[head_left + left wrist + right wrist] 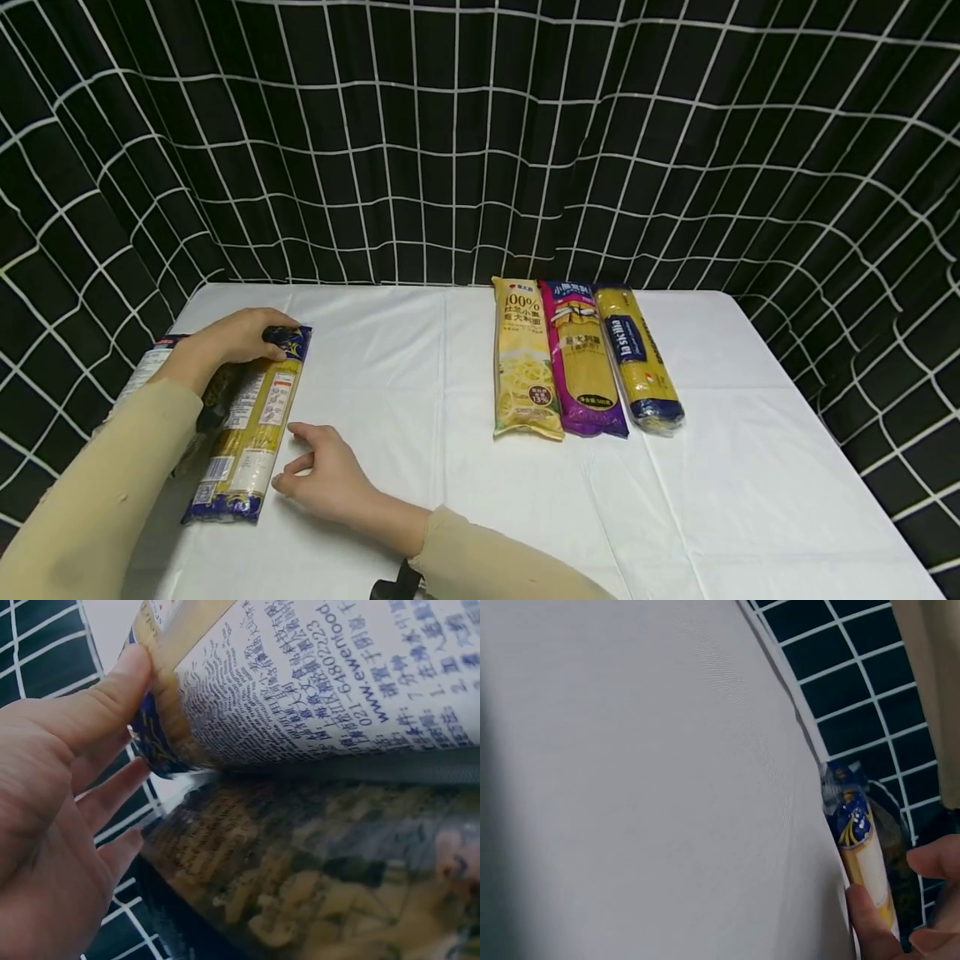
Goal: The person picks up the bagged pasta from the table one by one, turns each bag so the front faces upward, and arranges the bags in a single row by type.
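On the table's left side lies a long spaghetti packet (247, 442) with blue ends and white printed labels. My left hand (238, 335) pinches its far end; in the left wrist view the thumb lies over the packet's edge, with the other fingers beyond it. Right beside the packet, partly hidden by my left arm, is a clear bag of short pasta (300, 881). My right hand (333, 475) hovers near the packet's right edge, thumb and fingers spread apart and holding nothing. In the right wrist view, the spaghetti packet (866, 862) shows beyond the right fingertips.
Toward the back right, a yellow pasta packet (525, 358), a purple pasta packet (588, 358) and a blue-and-yellow spaghetti packet (641, 358) lie side by side. They rest on a white tablecloth (390, 367). A black curtain with white grid lines (450, 150) surrounds the table's back and sides.
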A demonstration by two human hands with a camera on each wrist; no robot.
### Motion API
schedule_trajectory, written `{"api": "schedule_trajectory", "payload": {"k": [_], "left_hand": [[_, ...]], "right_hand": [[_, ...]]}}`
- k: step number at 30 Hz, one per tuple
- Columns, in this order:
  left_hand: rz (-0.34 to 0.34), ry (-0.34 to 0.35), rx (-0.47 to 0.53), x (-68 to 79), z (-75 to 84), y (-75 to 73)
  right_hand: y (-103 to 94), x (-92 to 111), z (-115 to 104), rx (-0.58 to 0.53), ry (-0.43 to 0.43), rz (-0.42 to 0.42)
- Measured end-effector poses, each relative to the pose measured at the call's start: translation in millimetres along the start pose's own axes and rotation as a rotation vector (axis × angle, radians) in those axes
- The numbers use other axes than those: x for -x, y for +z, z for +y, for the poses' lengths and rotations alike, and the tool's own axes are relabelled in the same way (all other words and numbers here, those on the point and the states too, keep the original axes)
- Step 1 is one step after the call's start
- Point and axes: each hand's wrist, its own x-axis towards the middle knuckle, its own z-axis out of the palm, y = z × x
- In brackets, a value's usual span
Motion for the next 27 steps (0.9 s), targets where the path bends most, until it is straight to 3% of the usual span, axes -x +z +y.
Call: {"api": "schedule_trajectory", "payload": {"k": [12,21,27], "left_hand": [[-0.043,-0.059,0.116,-4.5,-11.2,3.2],[-0.061,-0.034,0.120,-7.5,-13.6,2.2],[-0.029,0.002,0.139,-8.5,-12.7,2.1]], "right_hand": [[14.7,-9,-4,0.155,-0.078,0.001],[16.2,-11,-3,0.198,-0.098,0.021],[15.2,-11,0,0.143,-0.080,0.029]]}}
